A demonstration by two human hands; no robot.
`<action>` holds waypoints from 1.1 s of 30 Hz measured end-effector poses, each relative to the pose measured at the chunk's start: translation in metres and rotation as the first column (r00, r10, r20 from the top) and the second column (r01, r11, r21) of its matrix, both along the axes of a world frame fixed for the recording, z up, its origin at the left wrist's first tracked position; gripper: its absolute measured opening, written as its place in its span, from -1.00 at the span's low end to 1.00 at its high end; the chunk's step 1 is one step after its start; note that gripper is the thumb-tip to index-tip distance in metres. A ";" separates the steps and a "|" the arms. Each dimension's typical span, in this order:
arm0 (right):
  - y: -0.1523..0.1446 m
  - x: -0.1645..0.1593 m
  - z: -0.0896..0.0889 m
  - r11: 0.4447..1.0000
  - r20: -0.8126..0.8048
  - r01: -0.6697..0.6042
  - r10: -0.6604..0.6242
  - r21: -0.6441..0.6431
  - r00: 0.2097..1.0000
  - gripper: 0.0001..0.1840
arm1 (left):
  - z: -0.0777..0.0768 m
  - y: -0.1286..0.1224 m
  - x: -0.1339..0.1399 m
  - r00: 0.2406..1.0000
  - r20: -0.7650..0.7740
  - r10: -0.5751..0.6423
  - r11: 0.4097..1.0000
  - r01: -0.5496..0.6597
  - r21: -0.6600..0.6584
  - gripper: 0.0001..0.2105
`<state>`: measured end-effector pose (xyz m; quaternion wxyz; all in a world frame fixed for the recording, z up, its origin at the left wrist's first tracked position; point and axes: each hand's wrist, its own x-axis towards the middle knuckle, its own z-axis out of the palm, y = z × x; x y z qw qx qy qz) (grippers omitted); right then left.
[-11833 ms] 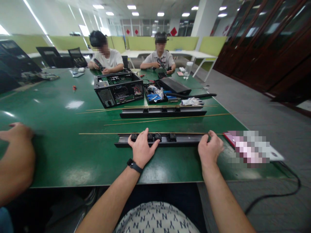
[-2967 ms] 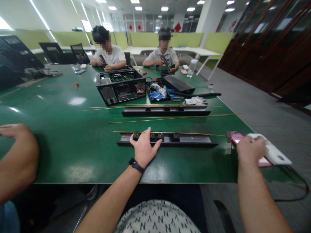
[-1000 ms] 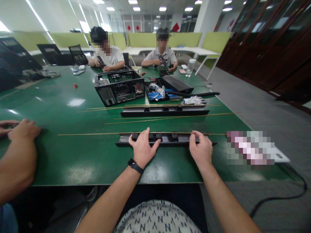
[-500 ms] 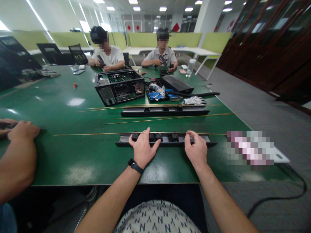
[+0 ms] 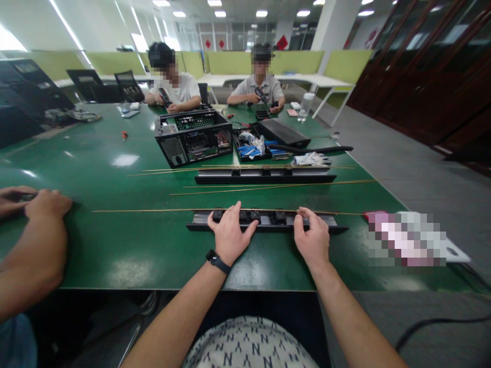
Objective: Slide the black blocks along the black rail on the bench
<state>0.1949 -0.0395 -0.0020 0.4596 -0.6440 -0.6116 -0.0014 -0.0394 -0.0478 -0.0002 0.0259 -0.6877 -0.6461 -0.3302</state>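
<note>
My left hand [image 5: 230,233], a dark watch on its wrist, lies over a black rail [image 5: 310,229] with a silvery channel. Its fingers are spread across small black blocks [image 5: 255,215] seated in the channel, the thumb touching one. Another black block [image 5: 279,217] sits between my hands. A long thin brass-coloured rod [image 5: 141,210] runs along the rail's far side and sticks out past both ends. At the right part of the rail, my right hand [image 5: 313,235] has its thumb and bent fingers closed at the rod; the exact contact is hard to see.
Beyond lie loose thin rods [image 5: 215,191] and a second rail [image 5: 264,179]. Farther back stand an open computer case [image 5: 194,138], a box with gloves [image 5: 251,148] and white gloves [image 5: 312,159]. A co-worker's hands [image 5: 48,204] are at left; two people sit opposite. A blurred pink item [image 5: 402,237] lies right.
The whole view has shifted slightly to the right. Both my hands keep nearly the same places on the rail, and the blocks look unmoved.
</note>
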 end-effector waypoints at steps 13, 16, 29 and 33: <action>0.003 0.004 -0.008 1.000 0.033 -0.019 0.019 0.000 0.999 -0.58 | 0.006 -0.001 0.000 1.000 -0.005 0.008 1.000 -0.008 -0.023 -0.35; 0.003 0.005 -0.009 1.000 0.039 -0.022 0.022 0.009 0.999 -0.59 | 0.007 -0.002 0.000 1.000 0.005 0.003 0.999 -0.003 -0.039 -0.36; 0.001 0.004 -0.010 0.999 0.034 -0.028 0.027 0.015 0.999 -0.59 | 0.004 -0.001 -0.001 1.000 -0.002 0.000 1.000 -0.001 -0.003 -0.36; 0.000 0.004 -0.009 0.999 0.030 -0.033 0.033 0.015 0.999 -0.59 | 0.002 -0.001 0.000 1.000 0.003 0.002 1.000 -0.002 -0.018 -0.37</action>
